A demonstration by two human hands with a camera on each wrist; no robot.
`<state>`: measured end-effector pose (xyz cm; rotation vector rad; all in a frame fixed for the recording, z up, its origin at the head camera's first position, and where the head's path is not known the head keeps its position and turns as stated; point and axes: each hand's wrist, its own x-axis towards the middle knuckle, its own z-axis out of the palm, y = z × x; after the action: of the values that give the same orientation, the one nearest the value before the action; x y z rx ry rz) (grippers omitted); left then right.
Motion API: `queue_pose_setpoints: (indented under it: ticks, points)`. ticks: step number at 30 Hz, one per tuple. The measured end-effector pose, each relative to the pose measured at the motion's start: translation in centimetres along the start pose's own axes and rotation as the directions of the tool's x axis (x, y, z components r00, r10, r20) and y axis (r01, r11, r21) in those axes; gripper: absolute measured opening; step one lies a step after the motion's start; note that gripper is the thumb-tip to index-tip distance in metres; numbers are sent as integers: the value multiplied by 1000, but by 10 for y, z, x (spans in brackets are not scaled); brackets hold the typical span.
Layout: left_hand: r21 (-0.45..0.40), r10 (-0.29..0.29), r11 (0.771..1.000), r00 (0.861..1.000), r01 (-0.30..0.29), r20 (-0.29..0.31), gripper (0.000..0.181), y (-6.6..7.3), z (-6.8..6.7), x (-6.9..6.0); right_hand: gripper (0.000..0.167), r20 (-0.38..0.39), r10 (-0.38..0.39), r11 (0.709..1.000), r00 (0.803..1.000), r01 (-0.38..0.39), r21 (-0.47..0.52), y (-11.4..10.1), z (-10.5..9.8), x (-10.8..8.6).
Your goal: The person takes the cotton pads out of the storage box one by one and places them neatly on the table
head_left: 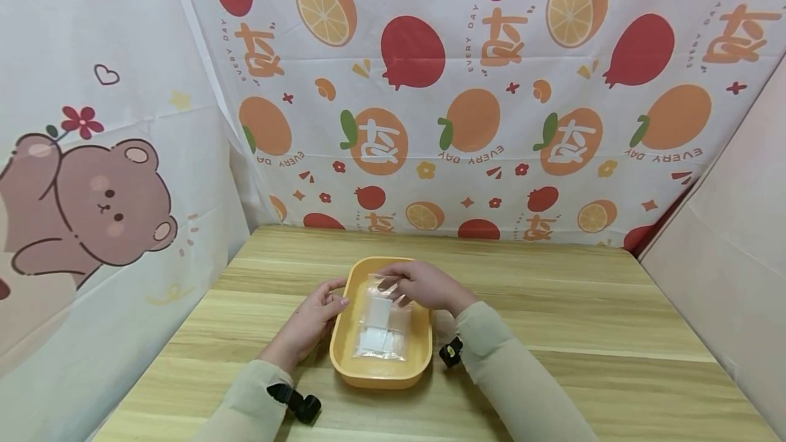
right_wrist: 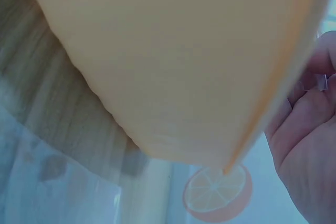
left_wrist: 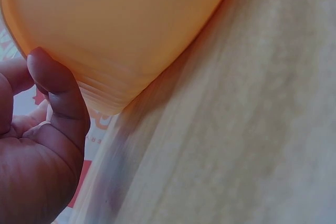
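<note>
A yellow tray [head_left: 381, 382] with rounded corners rests on the table. Inside it lies a clear plastic bag [head_left: 398, 355] showing flat white pieces; whether there is more than one bag I cannot tell. My left hand [head_left: 312, 319] holds the tray's left rim, its thumb [left_wrist: 50, 74] against the edge in the left wrist view. From the far right side, my right hand [head_left: 426, 285] reaches over the rim with bent fingers at the bag's upper end. In the right wrist view, a bit of clear plastic [right_wrist: 321, 82] shows between those fingers; the tray wall hides the rest.
The wood-grain table [head_left: 552, 360] extends on both sides of the tray. A fruit-print cloth [head_left: 467, 87] hangs along the back edge. A bear-print cloth [head_left: 110, 210] stands at the left, and a pale cloth [head_left: 724, 224] at the right.
</note>
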<state>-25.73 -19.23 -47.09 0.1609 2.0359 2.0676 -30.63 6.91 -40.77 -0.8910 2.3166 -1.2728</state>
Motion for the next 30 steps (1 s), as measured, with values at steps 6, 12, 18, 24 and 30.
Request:
queue_pose_setpoints:
  ticks: [6, 12, 18, 24, 30]
  points:
    - [4, -6, 1000, 1000, 6, -2, 53, 0, -1, 3, 44, -27, -26, 997, 999, 28, 77, -1, -10, -9]
    - [8, -1, 1000, 1000, 1, 1, 54, 0, -2, 3, 42, -57, -22, 990, 998, 30, 137, -2, -21, -20]
    - [7, -2, 1000, 1000, 2, -5, 54, 1, -1, 2, 43, -87, -31, 983, 996, 46, 176, -4, -34, -32]
    - [0, 0, 1000, 1000, 0, -13, 52, -1, -1, 3, 43, -118, -54, 972, 992, 79, 222, 3, -47, -46]
    - [2, -1, 1000, 1000, 1, -8, 51, -1, -2, 3, 43, -168, -27, 962, 985, 72, 265, 7, -59, -63]
